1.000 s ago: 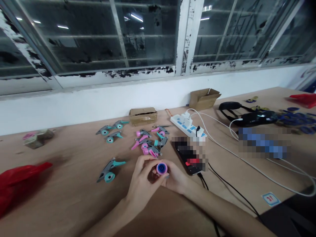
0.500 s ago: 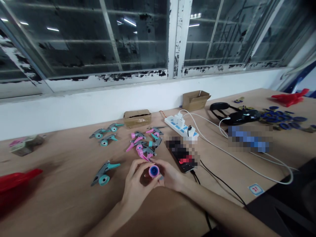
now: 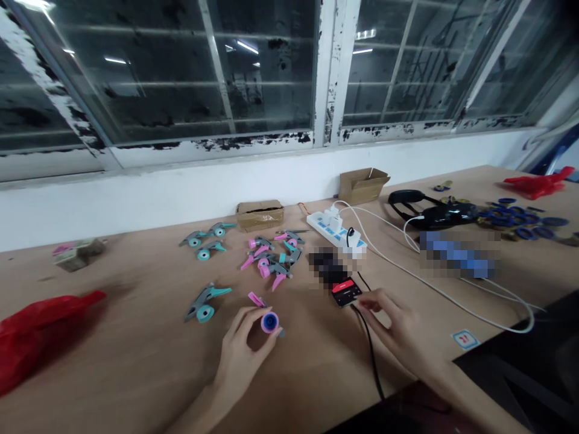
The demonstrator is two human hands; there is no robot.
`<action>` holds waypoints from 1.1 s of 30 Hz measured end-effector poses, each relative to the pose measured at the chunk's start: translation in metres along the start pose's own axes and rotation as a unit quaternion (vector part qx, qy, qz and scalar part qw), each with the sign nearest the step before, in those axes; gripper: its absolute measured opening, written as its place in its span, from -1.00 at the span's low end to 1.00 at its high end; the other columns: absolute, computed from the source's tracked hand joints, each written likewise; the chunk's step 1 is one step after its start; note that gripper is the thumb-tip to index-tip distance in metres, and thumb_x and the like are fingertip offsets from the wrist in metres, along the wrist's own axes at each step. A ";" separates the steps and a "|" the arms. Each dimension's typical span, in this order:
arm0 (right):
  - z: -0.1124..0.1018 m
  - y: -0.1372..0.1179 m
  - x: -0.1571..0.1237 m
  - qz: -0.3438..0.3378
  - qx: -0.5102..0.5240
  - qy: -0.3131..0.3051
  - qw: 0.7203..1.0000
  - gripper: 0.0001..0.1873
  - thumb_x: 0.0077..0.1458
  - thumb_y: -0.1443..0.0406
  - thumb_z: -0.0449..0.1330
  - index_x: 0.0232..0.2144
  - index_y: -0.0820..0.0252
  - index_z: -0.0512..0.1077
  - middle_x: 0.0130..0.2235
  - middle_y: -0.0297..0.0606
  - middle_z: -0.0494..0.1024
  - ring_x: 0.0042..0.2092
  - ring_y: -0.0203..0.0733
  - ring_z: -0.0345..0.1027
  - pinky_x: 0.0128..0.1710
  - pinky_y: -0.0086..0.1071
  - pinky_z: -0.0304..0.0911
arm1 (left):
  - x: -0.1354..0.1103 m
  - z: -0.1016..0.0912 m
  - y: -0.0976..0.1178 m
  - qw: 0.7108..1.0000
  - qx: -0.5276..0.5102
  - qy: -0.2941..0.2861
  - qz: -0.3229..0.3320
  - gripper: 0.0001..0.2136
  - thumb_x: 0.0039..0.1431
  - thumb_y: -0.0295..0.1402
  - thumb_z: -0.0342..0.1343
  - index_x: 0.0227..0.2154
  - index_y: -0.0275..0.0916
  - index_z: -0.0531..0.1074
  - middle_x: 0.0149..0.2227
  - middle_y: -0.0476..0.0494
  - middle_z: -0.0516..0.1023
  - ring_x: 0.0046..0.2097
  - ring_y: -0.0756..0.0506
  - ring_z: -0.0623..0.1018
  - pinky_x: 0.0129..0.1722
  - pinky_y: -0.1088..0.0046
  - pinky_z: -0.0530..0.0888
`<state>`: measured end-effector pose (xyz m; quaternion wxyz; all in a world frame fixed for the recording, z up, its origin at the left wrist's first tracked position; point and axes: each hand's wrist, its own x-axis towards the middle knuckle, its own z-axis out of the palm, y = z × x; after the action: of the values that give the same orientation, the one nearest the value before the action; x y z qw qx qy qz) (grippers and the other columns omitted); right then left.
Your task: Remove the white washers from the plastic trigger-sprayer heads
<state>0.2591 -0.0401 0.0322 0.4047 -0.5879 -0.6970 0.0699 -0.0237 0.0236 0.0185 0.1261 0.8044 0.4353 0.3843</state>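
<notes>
My left hand (image 3: pixel 242 352) pinches a pink spray-nozzle head with a blue cap (image 3: pixel 269 322), held just above the wooden table (image 3: pixel 136 361). My right hand (image 3: pixel 398 328) lies to the right with its fingers stretched toward the lower end of a phone (image 3: pixel 339 283) on the table, beside its black cable (image 3: pixel 368 349). It holds nothing. A pile of pink and grey nozzle heads (image 3: pixel 271 259) lies just beyond my left hand. A teal and grey nozzle head (image 3: pixel 205 301) lies to the left of that hand.
Three teal nozzle heads (image 3: pixel 205 238) lie further back. Two cardboard boxes (image 3: pixel 260 214) (image 3: pixel 362 184) stand by the wall. A white power strip (image 3: pixel 337 232) feeds white cables (image 3: pixel 452 295). A red bag (image 3: pixel 40 328) is at the left, and black gear (image 3: pixel 434 211) and blue rings (image 3: pixel 520 217) lie at the right.
My right hand has let go of the pink nozzle head and moved right to the phone's end. My left hand alone now holds the nozzle head.
</notes>
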 end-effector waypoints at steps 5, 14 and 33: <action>0.016 -0.006 -0.029 -0.097 -0.068 -0.005 0.993 -0.75 0.17 0.22 0.10 -0.11 0.18 0.30 -0.16 -0.12 0.43 -0.11 -0.09 0.35 -0.13 -0.22 0.30 | -0.006 -0.004 -0.005 1.000 0.014 0.025 -0.009 -0.80 0.10 -0.34 0.12 -0.19 -0.17 0.37 -0.23 -0.11 0.45 -0.16 -0.11 0.48 -0.15 0.28 0.44; 0.045 -0.026 -0.025 -0.100 -0.074 -0.172 0.977 -0.71 0.16 0.12 0.08 -0.19 0.19 0.38 -0.15 -0.11 0.43 -0.11 -0.06 0.33 -0.12 -0.17 0.31 | -0.007 0.001 -0.013 0.998 0.040 0.037 0.010 -0.79 0.09 -0.38 0.12 -0.17 -0.18 0.37 -0.21 -0.12 0.42 -0.13 -0.12 0.47 -0.12 0.28 0.44; 0.058 -0.023 -0.014 0.017 0.081 -0.136 0.987 -0.80 0.21 0.23 0.01 -0.34 0.13 0.41 -0.28 -0.21 0.48 -0.25 -0.13 0.41 -0.21 -0.24 0.28 | -0.008 0.007 -0.001 0.996 0.043 0.024 0.074 -0.75 0.09 -0.46 0.10 -0.14 -0.16 0.41 -0.24 -0.11 0.45 -0.20 -0.08 0.50 -0.15 0.30 0.49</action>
<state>0.2039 -0.0373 0.0002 0.3511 -0.5498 -0.7275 0.2125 -0.0218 0.0186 0.0089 0.0516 0.8294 0.3939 0.3928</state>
